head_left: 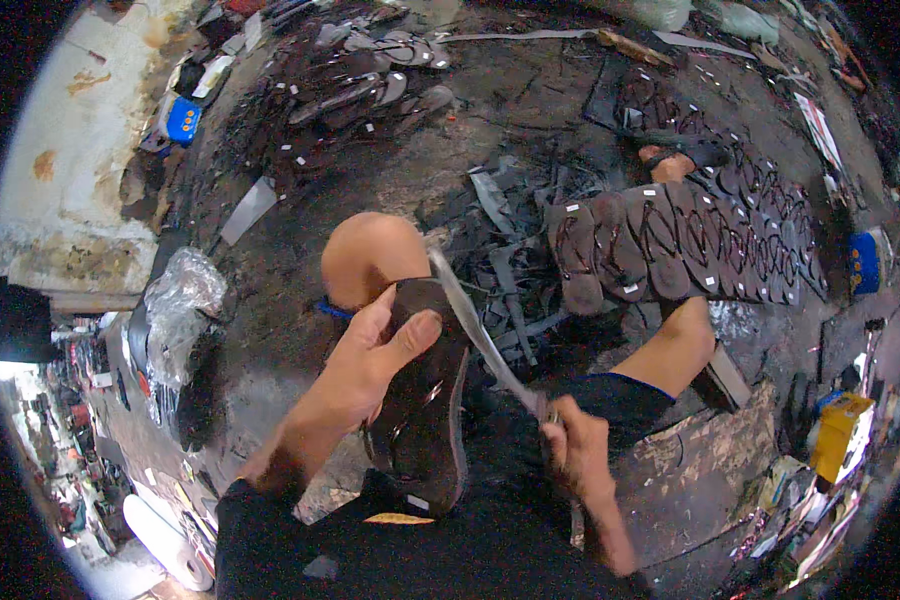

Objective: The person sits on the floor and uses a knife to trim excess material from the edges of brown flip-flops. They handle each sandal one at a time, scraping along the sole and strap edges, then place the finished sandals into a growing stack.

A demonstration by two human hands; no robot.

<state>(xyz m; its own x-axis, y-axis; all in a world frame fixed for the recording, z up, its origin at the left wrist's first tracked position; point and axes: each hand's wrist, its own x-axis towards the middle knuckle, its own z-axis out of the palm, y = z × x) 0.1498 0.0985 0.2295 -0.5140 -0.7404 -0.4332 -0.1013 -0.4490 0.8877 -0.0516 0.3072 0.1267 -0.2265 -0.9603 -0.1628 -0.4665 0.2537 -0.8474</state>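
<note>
My left hand (365, 365) grips a dark brown sandal sole (415, 405) near its upper end, thumb on top and fingers behind its edge. The sole stands tilted over my lap, with a small white label at its lower end. My right hand (578, 445) is closed around the lower end of a long, narrow, slightly curved grey piece (488, 348). That piece slants up and left to the sole's top edge by my knee. Motion blur hides whether it is a cut strip or a blade, and whether it touches the sole.
Dark grey offcuts (510, 270) lie heaped on the floor beyond my knees. Rows of brown strap sandals (670, 240) cover the right side, and more sandals (370, 75) lie at the far left. A clear plastic bag (185, 300) is at left, a yellow box (840, 438) at right.
</note>
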